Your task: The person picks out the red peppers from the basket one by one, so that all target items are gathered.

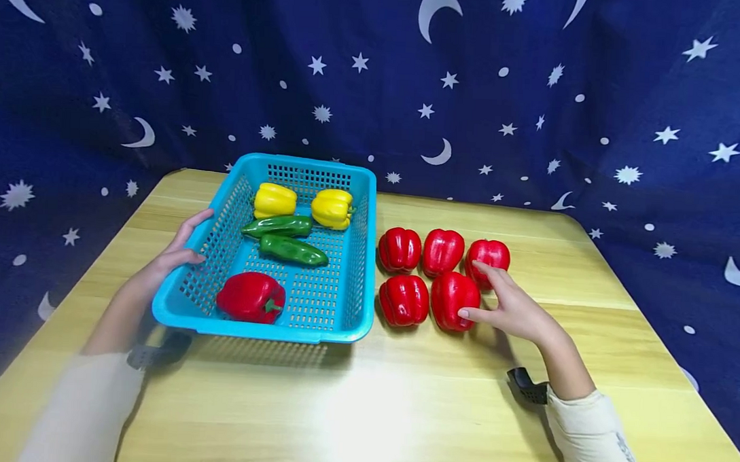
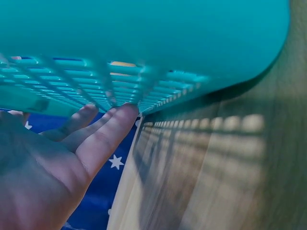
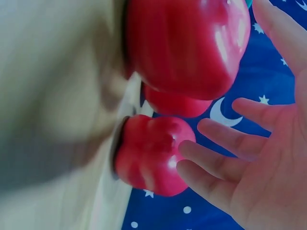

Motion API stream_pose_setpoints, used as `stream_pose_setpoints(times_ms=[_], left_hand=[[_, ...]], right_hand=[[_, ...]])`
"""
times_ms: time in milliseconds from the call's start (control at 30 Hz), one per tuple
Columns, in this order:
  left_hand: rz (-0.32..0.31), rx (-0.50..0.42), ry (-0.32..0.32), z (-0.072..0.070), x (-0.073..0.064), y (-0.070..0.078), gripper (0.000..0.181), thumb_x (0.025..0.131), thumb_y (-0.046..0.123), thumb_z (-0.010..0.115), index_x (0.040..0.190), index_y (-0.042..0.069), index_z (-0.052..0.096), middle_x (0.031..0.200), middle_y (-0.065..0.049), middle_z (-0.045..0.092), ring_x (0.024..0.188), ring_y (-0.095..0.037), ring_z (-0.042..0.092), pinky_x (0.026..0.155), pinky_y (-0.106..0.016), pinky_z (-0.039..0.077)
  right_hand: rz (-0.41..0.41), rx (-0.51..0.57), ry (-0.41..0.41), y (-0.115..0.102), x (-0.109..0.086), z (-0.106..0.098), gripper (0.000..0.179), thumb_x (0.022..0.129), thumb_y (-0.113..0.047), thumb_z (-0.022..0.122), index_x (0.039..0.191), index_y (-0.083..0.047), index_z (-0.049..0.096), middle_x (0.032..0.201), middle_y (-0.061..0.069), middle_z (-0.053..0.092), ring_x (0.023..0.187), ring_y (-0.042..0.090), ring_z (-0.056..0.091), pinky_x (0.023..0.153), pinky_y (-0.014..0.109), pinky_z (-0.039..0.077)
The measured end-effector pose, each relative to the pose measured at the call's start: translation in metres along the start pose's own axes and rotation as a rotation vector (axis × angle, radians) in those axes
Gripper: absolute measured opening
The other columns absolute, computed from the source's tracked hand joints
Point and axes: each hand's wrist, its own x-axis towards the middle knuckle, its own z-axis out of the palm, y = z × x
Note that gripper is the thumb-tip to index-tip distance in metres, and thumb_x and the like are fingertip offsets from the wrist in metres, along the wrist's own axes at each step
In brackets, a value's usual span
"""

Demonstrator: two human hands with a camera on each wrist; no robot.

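Note:
My left hand (image 1: 165,261) is at the left side of a blue plastic basket (image 1: 365,278). In the left wrist view its fingers (image 2: 108,136) reach out nearly straight against the slotted wall beneath the rim. Inside the basket lie a yellow bell pepper (image 1: 275,201), another yellow bell pepper (image 1: 331,208), two long green peppers (image 1: 292,251) and a red bell pepper (image 1: 251,297). My right hand (image 1: 514,309), fingers spread, hovers beside a red bell pepper (image 1: 454,300) at the near right of a group. Whether its thumb touches that pepper, I cannot tell.
Several red bell peppers stand in two rows right of the basket, among them one at the back left (image 1: 400,250) and one at the near left (image 1: 404,300). A wooden table (image 1: 437,417) bears everything. Behind it hangs a dark blue cloth (image 1: 350,87) with moons and stars.

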Motion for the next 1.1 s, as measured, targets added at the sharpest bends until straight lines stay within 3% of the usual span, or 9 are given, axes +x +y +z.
stream_pose_setpoints(times_ms=[167, 333, 433, 533, 600, 667, 767, 933, 1100], left_hand=[[-0.015, 0.023, 0.013, 0.001, 0.000, 0.002, 0.081, 0.078, -0.005, 0.030, 0.146, 0.032, 0.004, 0.148, -0.018, -0.007, 0.135, -0.044, -0.001, 0.099, -0.025, 0.031], [-0.021, 0.030, 0.014, 0.002, 0.000, 0.004, 0.081, 0.079, -0.005, 0.030, 0.146, 0.032, 0.003, 0.149, -0.019, -0.008, 0.135, -0.045, -0.001, 0.109, -0.047, 0.015], [-0.040, 0.038, 0.012, 0.003, 0.000, 0.006, 0.081, 0.079, -0.004, 0.029, 0.145, 0.034, 0.001, 0.150, -0.019, -0.009, 0.135, -0.046, -0.001, 0.105, -0.061, 0.008], [-0.049, 0.044, 0.012, 0.002, -0.001, 0.007, 0.081, 0.079, -0.004, 0.028, 0.145, 0.034, 0.000, 0.150, -0.019, -0.010, 0.135, -0.047, -0.001, 0.101, -0.066, 0.007], [-0.059, 0.065, 0.014, 0.000, -0.002, 0.007, 0.080, 0.080, -0.002, 0.029, 0.145, 0.034, 0.000, 0.149, -0.018, -0.008, 0.135, -0.045, 0.001, 0.106, -0.056, 0.019], [-0.060, 0.073, 0.011, 0.000, -0.004, 0.007, 0.078, 0.082, -0.002, 0.030, 0.145, 0.034, 0.001, 0.148, -0.018, -0.006, 0.134, -0.043, 0.005, 0.104, -0.039, 0.029], [-0.059, 0.094, 0.006, -0.001, -0.005, 0.007, 0.076, 0.083, 0.000, 0.031, 0.145, 0.034, 0.002, 0.147, -0.017, -0.004, 0.131, -0.041, 0.008, 0.087, -0.021, 0.035], [-0.048, 0.110, 0.002, 0.000, -0.005, 0.007, 0.076, 0.082, 0.001, 0.031, 0.145, 0.031, 0.001, 0.148, -0.015, -0.004, 0.131, -0.041, 0.009, 0.090, -0.027, 0.034], [-0.054, 0.096, 0.002, 0.002, -0.005, 0.006, 0.075, 0.083, 0.001, 0.030, 0.146, 0.031, 0.001, 0.147, -0.017, -0.004, 0.130, -0.042, 0.011, 0.084, -0.020, 0.039]], right_hand=[[-0.002, 0.000, -0.007, -0.009, 0.007, -0.004, 0.089, 0.075, -0.035, 0.072, 0.140, 0.002, 0.025, 0.135, 0.024, 0.034, 0.118, 0.039, 0.040, 0.092, 0.057, 0.037], [-0.014, -0.023, -0.019, -0.028, 0.017, -0.007, 0.091, 0.073, -0.038, 0.072, 0.141, 0.000, 0.024, 0.136, 0.023, 0.034, 0.122, 0.039, 0.035, 0.096, 0.057, 0.034], [-0.034, -0.039, -0.029, -0.044, 0.026, -0.007, 0.091, 0.073, -0.041, 0.072, 0.142, -0.004, 0.025, 0.134, 0.022, 0.036, 0.121, 0.037, 0.038, 0.095, 0.057, 0.035], [-0.065, -0.056, -0.046, -0.063, 0.037, -0.009, 0.090, 0.073, -0.044, 0.071, 0.142, -0.009, 0.025, 0.136, 0.019, 0.035, 0.122, 0.035, 0.037, 0.094, 0.056, 0.036], [-0.087, -0.065, -0.061, -0.078, 0.044, -0.010, 0.090, 0.073, -0.046, 0.070, 0.143, -0.012, 0.024, 0.141, 0.016, 0.031, 0.128, 0.034, 0.033, 0.096, 0.057, 0.035], [-0.119, -0.067, -0.078, -0.094, 0.051, -0.012, 0.090, 0.073, -0.047, 0.069, 0.143, -0.014, 0.024, 0.142, 0.013, 0.030, 0.129, 0.032, 0.033, 0.096, 0.055, 0.036], [-0.165, -0.064, -0.093, -0.116, 0.060, -0.015, 0.089, 0.074, -0.048, 0.068, 0.144, -0.016, 0.023, 0.143, 0.010, 0.030, 0.130, 0.028, 0.032, 0.097, 0.052, 0.037], [-0.248, -0.076, -0.104, -0.148, 0.077, -0.019, 0.087, 0.075, -0.048, 0.067, 0.145, -0.020, 0.022, 0.143, 0.009, 0.030, 0.130, 0.026, 0.032, 0.100, 0.049, 0.036], [-0.309, -0.128, -0.160, -0.178, 0.093, -0.016, 0.086, 0.077, -0.050, 0.064, 0.145, -0.020, 0.022, 0.141, 0.009, 0.032, 0.125, 0.025, 0.038, 0.099, 0.043, 0.038]])
